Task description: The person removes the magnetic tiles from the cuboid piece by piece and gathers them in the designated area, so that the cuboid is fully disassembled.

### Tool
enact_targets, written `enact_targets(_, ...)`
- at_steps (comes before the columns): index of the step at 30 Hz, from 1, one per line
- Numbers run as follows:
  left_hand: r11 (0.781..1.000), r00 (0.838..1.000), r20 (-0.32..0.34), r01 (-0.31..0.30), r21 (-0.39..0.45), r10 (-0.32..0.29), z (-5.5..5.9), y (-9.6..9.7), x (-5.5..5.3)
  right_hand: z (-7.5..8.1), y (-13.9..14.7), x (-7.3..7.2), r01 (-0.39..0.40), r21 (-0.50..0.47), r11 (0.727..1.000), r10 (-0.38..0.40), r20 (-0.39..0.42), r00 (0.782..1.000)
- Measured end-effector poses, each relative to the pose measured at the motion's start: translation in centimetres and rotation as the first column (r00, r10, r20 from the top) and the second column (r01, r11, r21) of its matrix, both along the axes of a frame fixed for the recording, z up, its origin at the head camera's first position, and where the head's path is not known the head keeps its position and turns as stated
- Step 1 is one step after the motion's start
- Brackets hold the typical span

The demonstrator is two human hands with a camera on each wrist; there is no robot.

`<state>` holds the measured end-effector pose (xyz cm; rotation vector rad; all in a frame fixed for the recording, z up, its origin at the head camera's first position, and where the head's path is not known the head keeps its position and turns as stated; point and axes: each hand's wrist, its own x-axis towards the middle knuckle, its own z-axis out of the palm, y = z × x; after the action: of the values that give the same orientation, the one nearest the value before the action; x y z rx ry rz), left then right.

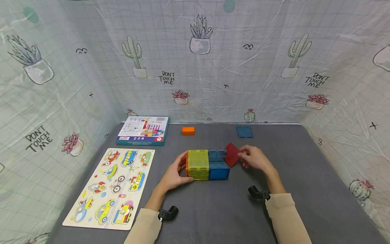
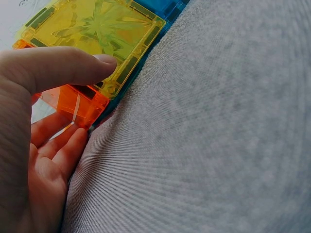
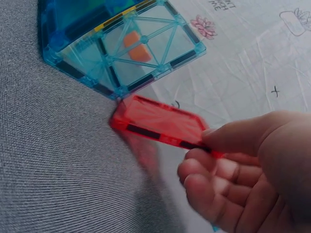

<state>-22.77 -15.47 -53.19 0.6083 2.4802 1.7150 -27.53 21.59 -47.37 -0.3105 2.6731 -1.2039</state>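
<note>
A structure of see-through magnetic tiles stands mid-table, with a yellow tile [image 1: 198, 164] on top at left and blue tiles [image 1: 219, 173] at right. My left hand [image 1: 174, 174] grips its left end. In the left wrist view the thumb lies along the yellow tile's edge, with the fingers beside an orange tile [image 2: 80, 109]. My right hand [image 1: 255, 158] pinches a red magnetic tile [image 1: 232, 155] between thumb and fingers, tilted by the structure's right end. In the right wrist view, the red tile's far corner [image 3: 119, 114] is right at the lower corner of an upright blue tile [image 3: 155, 46].
Behind the structure are an orange block [image 1: 188, 131] and a flat blue tile [image 1: 244, 131]. A boxed toy set [image 1: 142, 130] lies at back left, with a wooden vehicle puzzle board [image 1: 103, 195] in front of it. Printed cloth [image 1: 213, 74] walls the table's back and sides.
</note>
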Motion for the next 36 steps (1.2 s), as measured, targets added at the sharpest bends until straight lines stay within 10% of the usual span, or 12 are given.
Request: enact_targets(36, 1.0, 1.0, 0.002, -0.026, -0.017, 0.026, -0.1, 0.1, 0.1, -1.3, 5.7, -2.6, 0.315, -0.318, 0.894, -0.374, -0.142, 0.916)
